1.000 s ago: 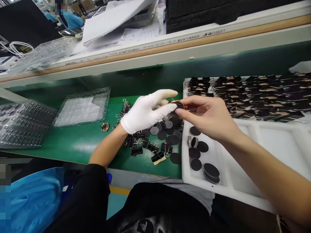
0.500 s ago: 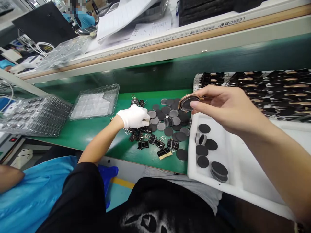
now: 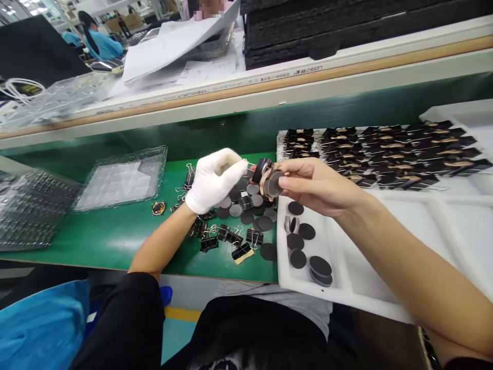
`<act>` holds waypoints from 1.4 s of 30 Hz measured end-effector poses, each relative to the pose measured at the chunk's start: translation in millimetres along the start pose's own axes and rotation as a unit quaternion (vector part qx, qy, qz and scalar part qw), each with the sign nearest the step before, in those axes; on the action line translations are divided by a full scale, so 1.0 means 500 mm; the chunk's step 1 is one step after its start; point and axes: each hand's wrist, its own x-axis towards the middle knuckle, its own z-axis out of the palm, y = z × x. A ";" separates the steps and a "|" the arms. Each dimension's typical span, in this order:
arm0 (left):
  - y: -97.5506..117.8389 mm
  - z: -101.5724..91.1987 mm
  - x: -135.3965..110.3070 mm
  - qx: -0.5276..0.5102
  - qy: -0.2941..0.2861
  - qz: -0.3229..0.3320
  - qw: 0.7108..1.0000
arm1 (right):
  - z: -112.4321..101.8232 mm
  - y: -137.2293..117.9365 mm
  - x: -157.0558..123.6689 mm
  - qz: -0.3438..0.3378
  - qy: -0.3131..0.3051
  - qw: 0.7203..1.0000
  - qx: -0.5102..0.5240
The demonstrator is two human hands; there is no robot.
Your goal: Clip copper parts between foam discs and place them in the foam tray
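- one green table (image 3: 111, 234) lay beneath both hands, with a white tray (image 3: 283, 257) at its right and rows of clipped pieces (image 3: 393, 146) beyond that tray.
- a loose spread of dark discs (image 3: 265, 223) and binder clips (image 3: 209, 243) covered the table under and below the hands, left of the tray.
- the right hand (image 3: 318, 187), bare, had its grip pinched narrow on a round piece (image 3: 265, 186), thumb on the near face and fingers behind; it was the hand nearer to that piece.
- the left hand (image 3: 208, 185), in a white glove, also had a narrow grip, fingertips at the wire end of a black clip (image 3: 262, 167).
- the round piece, copper-coloured at its edge, was held above the table near the tray's left edge; it lay left of the right grip, its flat face tilted toward the camera.
- the black clip sat between the two grips, at the piece's upper left edge, its bar slanting up to the right; whether its mouth was around that edge or only against it, i could not tell.
- a wire handle (image 3: 248, 163) pointed left from the clip, into the gloved fingertips.
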 end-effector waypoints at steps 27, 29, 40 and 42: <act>0.042 0.034 -0.046 0.055 -0.354 -0.111 0.927 | -0.021 -0.051 -0.018 0.124 -0.041 0.978 -0.161; 0.042 0.033 -0.045 0.063 -0.349 -0.151 0.923 | -0.022 -0.052 -0.018 0.109 0.019 0.985 -0.134; 0.007 0.024 -0.029 0.035 -0.315 -0.215 0.924 | -0.004 -0.016 0.004 0.147 0.078 0.986 0.002; 0.004 0.027 -0.028 0.038 -0.309 -0.218 0.925 | 0.003 -0.006 0.009 0.133 0.092 0.987 -0.005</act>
